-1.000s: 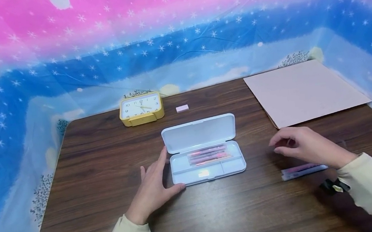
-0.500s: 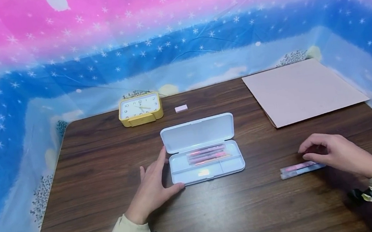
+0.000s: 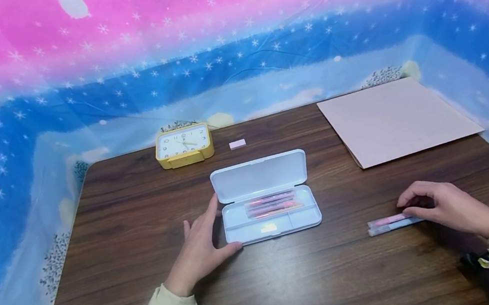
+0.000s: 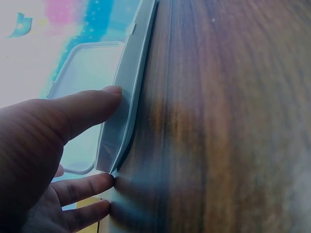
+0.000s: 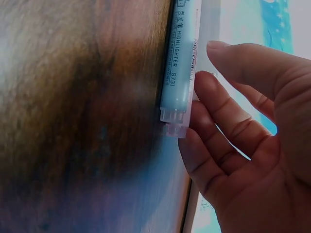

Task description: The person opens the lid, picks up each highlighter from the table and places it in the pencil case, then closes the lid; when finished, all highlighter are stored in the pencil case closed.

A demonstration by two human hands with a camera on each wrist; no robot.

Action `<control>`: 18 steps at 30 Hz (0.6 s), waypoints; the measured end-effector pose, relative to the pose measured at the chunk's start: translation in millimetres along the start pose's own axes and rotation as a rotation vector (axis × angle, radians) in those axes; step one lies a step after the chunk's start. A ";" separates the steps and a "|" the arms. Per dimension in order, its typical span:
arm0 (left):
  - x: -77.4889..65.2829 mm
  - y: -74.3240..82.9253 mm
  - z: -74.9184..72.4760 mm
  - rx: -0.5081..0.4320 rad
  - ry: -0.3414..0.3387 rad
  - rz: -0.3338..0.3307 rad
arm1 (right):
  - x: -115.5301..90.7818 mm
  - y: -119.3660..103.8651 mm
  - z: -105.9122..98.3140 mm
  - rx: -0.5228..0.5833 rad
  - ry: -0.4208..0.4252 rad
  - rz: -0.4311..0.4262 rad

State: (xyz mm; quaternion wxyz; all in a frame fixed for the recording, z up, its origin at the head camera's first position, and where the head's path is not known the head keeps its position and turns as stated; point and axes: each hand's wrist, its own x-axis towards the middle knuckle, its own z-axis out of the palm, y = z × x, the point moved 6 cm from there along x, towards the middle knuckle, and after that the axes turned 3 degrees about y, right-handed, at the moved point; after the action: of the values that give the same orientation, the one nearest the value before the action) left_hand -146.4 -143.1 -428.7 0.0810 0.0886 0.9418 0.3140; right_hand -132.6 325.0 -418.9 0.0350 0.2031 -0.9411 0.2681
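A white pencil case [image 3: 304, 218] lies with its lid raised; several pink-toned pens [image 3: 273, 204] are in its rear compartment. My left hand [image 3: 199, 251] rests at the case's left end, thumb along the front wall and index finger up by the hinge corner. In the left wrist view the thumb [image 4: 92, 109] lies against that wall. To the right, a blue highlighter [image 5: 180, 73] and a pink highlighter [image 3: 388, 219] lie side by side. Bent fingers of my right hand [image 3: 445, 207] touch their near ends, while the thumb [image 5: 243, 60] stands apart from them in the right wrist view.
A yellow alarm clock [image 3: 184, 147] stands at the back left, with a small pale pink eraser-like block [image 3: 237, 144] beside it. A large pale pink board [image 3: 399, 119] covers the back right of the wooden table [image 3: 304, 281]. Printed cloth [image 3: 234, 63] hangs behind.
My right hand has moved right and down from between the case and the highlighters to the highlighters' right ends. The left hand and the pencil case have stayed in place.
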 end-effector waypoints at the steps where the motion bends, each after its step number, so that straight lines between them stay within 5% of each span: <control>1: -0.1 0.0 0.1 0.000 0.001 0.001 | 0.3 0.2 0.7 0.002 -0.002 -0.004; 18: -0.6 -0.5 0.0 -0.001 0.010 0.008 | 4.4 -2.8 5.8 -0.009 -0.034 -0.065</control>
State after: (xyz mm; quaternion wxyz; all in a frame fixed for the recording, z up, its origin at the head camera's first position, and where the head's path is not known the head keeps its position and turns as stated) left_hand -145.9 -143.6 -429.0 0.0751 0.0908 0.9417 0.3152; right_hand -135.3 318.2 -421.6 0.0285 0.2381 -0.9356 0.2593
